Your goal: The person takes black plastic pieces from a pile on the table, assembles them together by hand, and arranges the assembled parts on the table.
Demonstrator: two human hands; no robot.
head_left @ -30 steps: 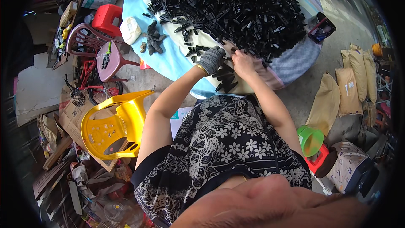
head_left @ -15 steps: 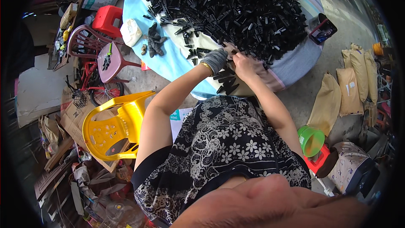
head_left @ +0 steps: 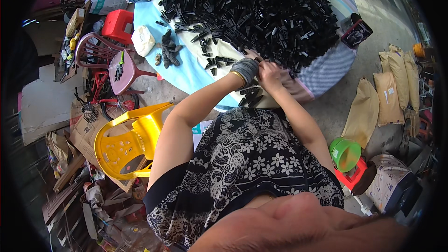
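Observation:
A big heap of small black plastic pieces [head_left: 261,14], long and clip-like, covers the far part of a cloth-draped table [head_left: 200,72]. At its near edge my two hands meet. My left hand [head_left: 246,69], in a grey glove, is curled with its fingertips mostly hidden. My bare right hand [head_left: 269,75] is closed right beside it, fingers pinched together. A small dark piece shows at the fingertips, too small to make out fully. Several loose black pieces [head_left: 251,97] lie on the cloth just below my hands, and others [head_left: 219,60] lie to the left.
On the table's left lie a dark glove [head_left: 170,49] and a white bag [head_left: 143,40]; a phone [head_left: 357,33] stands at the right edge. A yellow chair [head_left: 126,147] and a pink chair [head_left: 122,72] are at left. Tan sacks [head_left: 388,100] and a green bucket [head_left: 344,154] are at right.
My left hand has moved slightly right and turned over toward my right hand, so they now touch or nearly touch. The right hand shifted only a little.

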